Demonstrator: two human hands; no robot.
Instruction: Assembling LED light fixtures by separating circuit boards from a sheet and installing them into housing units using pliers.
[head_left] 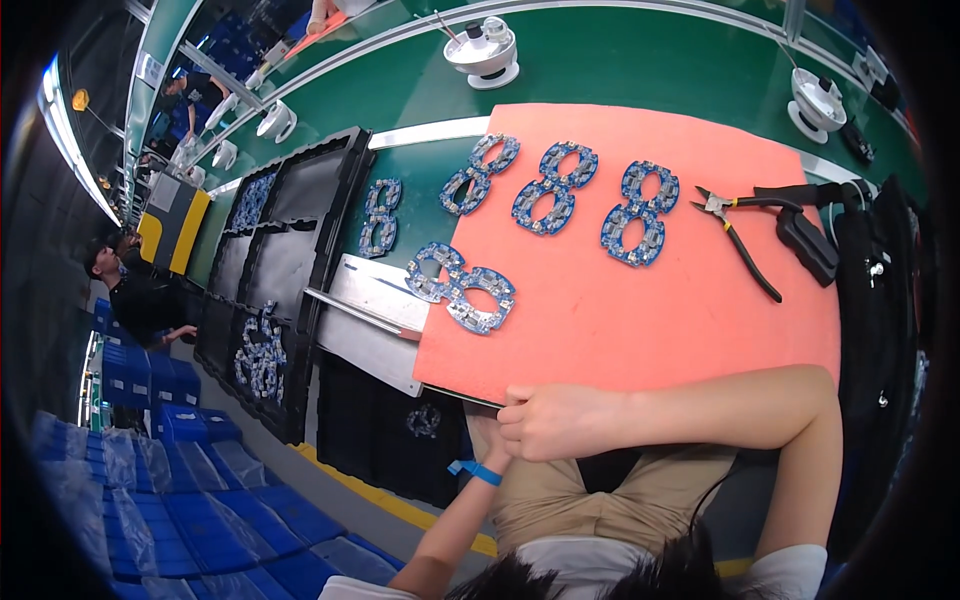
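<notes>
At the near edge of the pink mat [620,310], my right hand [548,420] is closed with its fingers curled. Behind it, my left hand [488,436] is mostly hidden, so its fingers do not show; a blue band circles that wrist. The hands overlap, and anything held between them is out of sight. Nearest beyond them lies a figure-eight circuit board [460,278], blue with small parts. More such boards, like this one [641,207], lie in a row farther back. Side cutters [722,205] with black and yellow handles rest open-jawed at the mat's right.
Black divided trays [308,300] holding boards stand at the left, and a lower black bin [370,430] holds a round board. White dispensers [483,52] line the green bench. A black object [806,246] lies beside the cutters. Blue crates [200,500] fill the lower left; a person [140,300] stands beyond.
</notes>
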